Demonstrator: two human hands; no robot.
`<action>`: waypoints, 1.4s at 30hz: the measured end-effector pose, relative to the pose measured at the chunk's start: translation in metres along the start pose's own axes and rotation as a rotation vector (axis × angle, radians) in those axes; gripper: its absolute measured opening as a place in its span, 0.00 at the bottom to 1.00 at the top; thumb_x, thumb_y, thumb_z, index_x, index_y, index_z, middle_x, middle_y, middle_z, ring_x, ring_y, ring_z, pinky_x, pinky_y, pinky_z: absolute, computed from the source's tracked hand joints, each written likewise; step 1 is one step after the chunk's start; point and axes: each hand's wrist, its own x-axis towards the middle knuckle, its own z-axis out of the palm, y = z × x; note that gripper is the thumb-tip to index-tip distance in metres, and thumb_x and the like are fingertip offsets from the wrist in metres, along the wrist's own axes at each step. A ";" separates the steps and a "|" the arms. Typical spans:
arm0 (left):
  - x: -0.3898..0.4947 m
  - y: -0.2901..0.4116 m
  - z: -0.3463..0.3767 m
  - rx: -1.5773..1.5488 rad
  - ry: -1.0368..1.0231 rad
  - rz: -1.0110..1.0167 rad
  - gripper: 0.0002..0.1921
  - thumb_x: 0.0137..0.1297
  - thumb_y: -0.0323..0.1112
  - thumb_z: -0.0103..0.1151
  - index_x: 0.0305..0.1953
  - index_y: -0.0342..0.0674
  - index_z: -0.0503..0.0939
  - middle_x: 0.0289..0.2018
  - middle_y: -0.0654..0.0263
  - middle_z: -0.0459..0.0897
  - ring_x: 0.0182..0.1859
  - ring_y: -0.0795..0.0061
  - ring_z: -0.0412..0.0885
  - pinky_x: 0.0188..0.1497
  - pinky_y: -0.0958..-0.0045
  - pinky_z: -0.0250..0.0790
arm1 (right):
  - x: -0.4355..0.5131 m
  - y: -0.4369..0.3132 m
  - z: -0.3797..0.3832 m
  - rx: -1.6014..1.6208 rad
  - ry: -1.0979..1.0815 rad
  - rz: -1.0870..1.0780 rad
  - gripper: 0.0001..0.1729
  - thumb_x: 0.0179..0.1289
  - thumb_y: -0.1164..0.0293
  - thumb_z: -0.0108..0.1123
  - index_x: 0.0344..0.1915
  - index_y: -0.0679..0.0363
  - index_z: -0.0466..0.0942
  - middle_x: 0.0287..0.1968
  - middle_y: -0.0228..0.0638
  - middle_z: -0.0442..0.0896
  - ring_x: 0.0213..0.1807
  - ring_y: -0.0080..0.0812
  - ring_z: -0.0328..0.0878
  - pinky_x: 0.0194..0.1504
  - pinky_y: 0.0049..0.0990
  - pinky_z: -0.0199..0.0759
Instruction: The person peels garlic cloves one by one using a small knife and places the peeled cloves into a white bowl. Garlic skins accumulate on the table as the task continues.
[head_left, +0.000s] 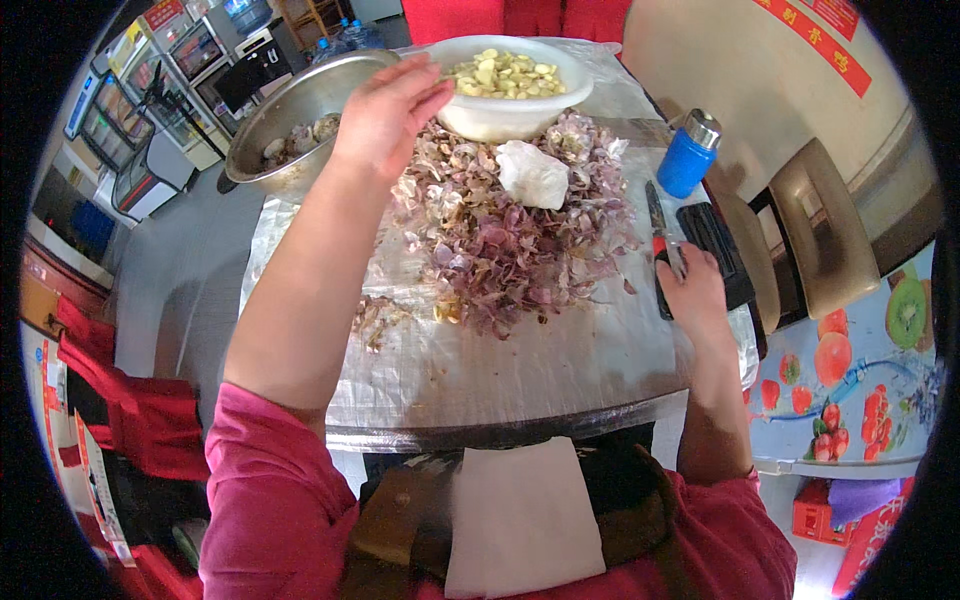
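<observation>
My left hand (390, 109) is raised beside the left rim of a white plastic bowl (510, 116) of peeled garlic cloves (506, 75), fingers slightly apart. A metal basin (289, 97) with some garlic bulbs (300, 139) stands left of it, partly behind my forearm. Purplish garlic skins (517, 247) lie heaped on the table, a crumpled white tissue (532, 174) on top. My right hand (694, 289) rests at the table's right side, over a metal blade; whether it grips this is unclear. Near its fingers are a knife (656, 214) and a black tray-like object (716, 244).
A blue flask (688, 156) with a metal cap stands at the right edge of the plastic-covered table (510, 382). Beyond that edge is a brown chair (821, 229). Below right, another table (847, 390) bears fruit pictures. Red-covered seats (517, 19) stand behind the far edge.
</observation>
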 end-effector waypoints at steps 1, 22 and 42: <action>-0.008 0.003 -0.007 0.071 -0.025 -0.019 0.15 0.56 0.28 0.52 0.42 0.24 0.68 0.38 0.54 0.73 0.40 0.69 0.74 0.46 0.75 0.68 | 0.000 -0.003 -0.003 0.015 0.046 -0.010 0.17 0.48 0.65 0.55 0.35 0.67 0.71 0.32 0.54 0.73 0.34 0.52 0.71 0.37 0.38 0.65; -0.176 0.043 -0.181 1.743 -0.039 -0.465 0.12 0.45 0.36 0.60 0.31 0.37 0.77 0.28 0.58 0.78 0.30 0.64 0.77 0.34 0.71 0.68 | 0.032 -0.124 0.067 1.501 -0.433 0.366 0.16 0.61 0.59 0.47 0.36 0.62 0.69 0.25 0.31 0.71 0.25 0.21 0.68 0.28 0.21 0.66; -0.116 -0.029 -0.041 -0.202 0.105 -0.409 0.11 0.55 0.26 0.53 0.40 0.33 0.70 0.31 0.63 0.76 0.43 0.66 0.75 0.48 0.71 0.68 | 0.030 -0.108 0.070 1.694 -0.457 0.251 0.09 0.53 0.75 0.56 0.36 0.61 0.71 0.32 0.31 0.74 0.33 0.25 0.72 0.37 0.27 0.69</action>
